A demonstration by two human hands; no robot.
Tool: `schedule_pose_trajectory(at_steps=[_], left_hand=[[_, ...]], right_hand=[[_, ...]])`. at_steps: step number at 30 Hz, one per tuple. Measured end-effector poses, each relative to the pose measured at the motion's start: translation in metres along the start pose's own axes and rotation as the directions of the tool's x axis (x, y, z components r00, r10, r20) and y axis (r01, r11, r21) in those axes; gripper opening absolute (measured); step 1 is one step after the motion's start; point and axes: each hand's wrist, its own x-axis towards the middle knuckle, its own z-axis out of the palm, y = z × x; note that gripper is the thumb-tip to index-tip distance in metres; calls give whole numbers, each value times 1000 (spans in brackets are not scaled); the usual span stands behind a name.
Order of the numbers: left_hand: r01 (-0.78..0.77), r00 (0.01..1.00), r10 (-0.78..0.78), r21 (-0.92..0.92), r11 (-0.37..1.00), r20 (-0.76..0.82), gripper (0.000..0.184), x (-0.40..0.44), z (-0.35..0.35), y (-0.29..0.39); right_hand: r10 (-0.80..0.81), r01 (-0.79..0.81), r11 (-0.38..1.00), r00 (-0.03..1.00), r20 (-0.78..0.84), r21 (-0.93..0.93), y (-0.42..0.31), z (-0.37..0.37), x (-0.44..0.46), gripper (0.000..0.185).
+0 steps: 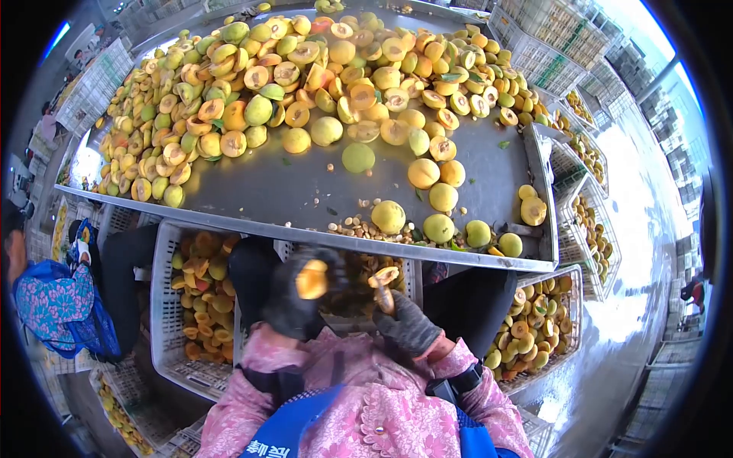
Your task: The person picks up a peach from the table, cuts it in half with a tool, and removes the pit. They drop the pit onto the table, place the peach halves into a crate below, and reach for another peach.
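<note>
My left hand [294, 299], in a dark glove and smeared by motion, is closed around a yellow peach half [311, 279] with its cut side toward me. In my grey-gloved right hand [410, 327] is a short pitting knife [384, 298], its handle in my fist and blade pointing up. Another peach half [383, 276] sits at the blade's tip, its cut face showing. Both hands hover over a crate [412, 282] between my knees, partly hidden by them. Loose peach pits [357, 227] lie along the near table edge, beside a whole peach [388, 217].
A metal table [275, 191] with a raised rim carries a large heap of whole and halved peaches [305, 76]. Crates of peaches stand at my left [172, 328] and right [573, 328]. A person in a floral blue sleeve [57, 301] works at far left. The floor [618, 282] at right looks wet.
</note>
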Motion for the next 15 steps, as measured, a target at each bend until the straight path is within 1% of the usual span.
schedule_pose_trajectory(at_steps=[1,2,3,4,5,6,7,8,9,10,11,12,13,14,15], left_hand=[[-223,972,236,284,933,-9,18,-1,-20,13],[-356,882,471,628,692,-19,19,-2,-39,26],[-330,746,666,853,404,-27,20,-2,-59,39],[-276,883,320,173,946,-342,22,-1,-94,41],[-56,898,400,855,515,-182,23,-9,-110,66],[18,881,422,907,421,-214,24,-6,-123,69],[98,861,447,942,322,-242,25,-3,-134,68],[178,838,477,959,220,-264,26,1,-139,65],[26,819,570,997,74,-64,25,10,-120,66],[-47,866,495,976,212,-66,26,18,-95,67],[-106,907,417,929,355,-56,27,31,-57,74],[-280,906,408,886,370,116,29,47,-39,62],[-443,871,401,809,386,285,32,65,-24,45],[-608,769,417,756,243,485,34,85,-6,31],[-748,633,400,657,96,662,37,101,15,19]], right_hand=[[20,-25,964,1000,-21,-263,36,3,18,33],[36,-58,863,998,-54,-501,56,5,27,33],[100,31,756,982,161,-654,41,-8,12,37],[90,2,768,990,110,-640,50,-10,14,37],[85,-26,782,994,65,-623,68,-7,16,38],[81,-52,798,997,21,-601,78,-5,18,39],[-3,4,845,1000,1,-535,72,-8,16,41],[-72,63,852,997,3,-520,76,-9,17,41],[-141,121,855,990,-2,-505,82,-10,18,41],[-207,176,853,978,-8,-491,86,-11,18,40],[-139,123,864,990,4,-488,78,-12,16,40],[-69,68,871,997,16,-487,65,-13,11,40],[3,11,874,1000,27,-486,58,-15,7,40],[-3,14,883,1000,25,-469,60,-18,6,41],[-7,17,892,1000,22,-451,63,-20,3,41]])
